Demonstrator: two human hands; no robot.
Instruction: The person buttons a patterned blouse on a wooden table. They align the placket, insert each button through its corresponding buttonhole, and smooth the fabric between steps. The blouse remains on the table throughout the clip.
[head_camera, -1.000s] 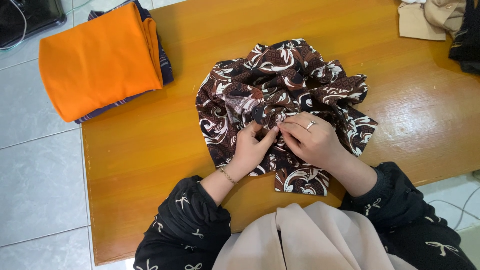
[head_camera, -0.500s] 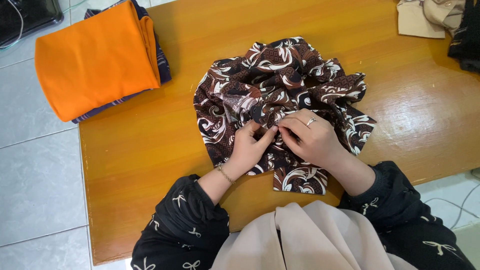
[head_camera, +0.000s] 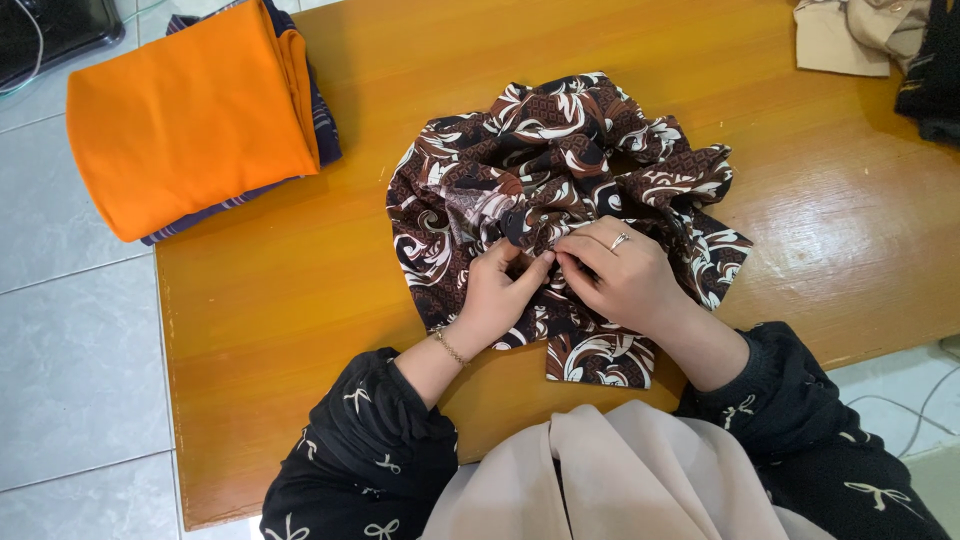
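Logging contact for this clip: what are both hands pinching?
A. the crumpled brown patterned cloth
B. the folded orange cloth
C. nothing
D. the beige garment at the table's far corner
A: the left hand and right hand meet fingertip to fingertip on a fold of the brown patterned cloth; the orange cloth lies apart.

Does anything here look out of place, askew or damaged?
Nothing looks damaged or spilled. The brown patterned cloth lies bunched on the wooden table, pinched by the left hand and right hand. The folded orange cloth overhangs the table's corner.
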